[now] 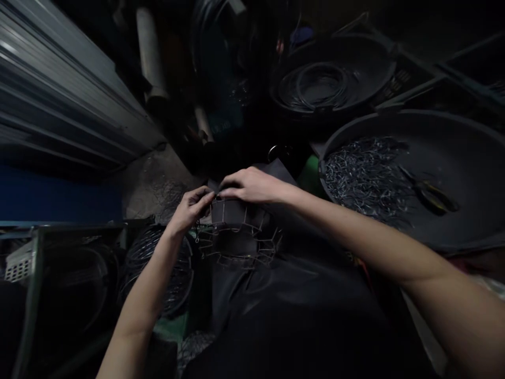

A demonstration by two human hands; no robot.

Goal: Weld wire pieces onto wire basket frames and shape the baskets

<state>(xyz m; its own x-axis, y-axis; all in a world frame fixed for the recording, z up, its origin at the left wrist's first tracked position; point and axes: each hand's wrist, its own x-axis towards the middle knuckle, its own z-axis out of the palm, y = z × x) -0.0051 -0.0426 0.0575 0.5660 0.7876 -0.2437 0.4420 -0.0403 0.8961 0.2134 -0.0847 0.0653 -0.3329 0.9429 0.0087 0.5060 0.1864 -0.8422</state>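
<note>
A round wire frame (pixel 236 229) of bent thin rods rests on the dark apron over my lap. My left hand (pixel 195 205) pinches its upper left edge between thumb and fingers. Close beside it, my right hand (pixel 248 185) bends over the top edge with its fingers pressed together; the fingertips meet the wire near the left thumb. What exactly lies between the right fingertips is too small and dark to make out.
At right stands a wide dark basin (pixel 453 158) with a heap of short wire pieces (pixel 366 173) and yellow-handled pliers (pixel 434 197). Behind it, another basin (pixel 371 68) holds coiled wire (pixel 321 87). Wire frames (pixel 158 263) fill a container at left, near a metal rack (pixel 33 273).
</note>
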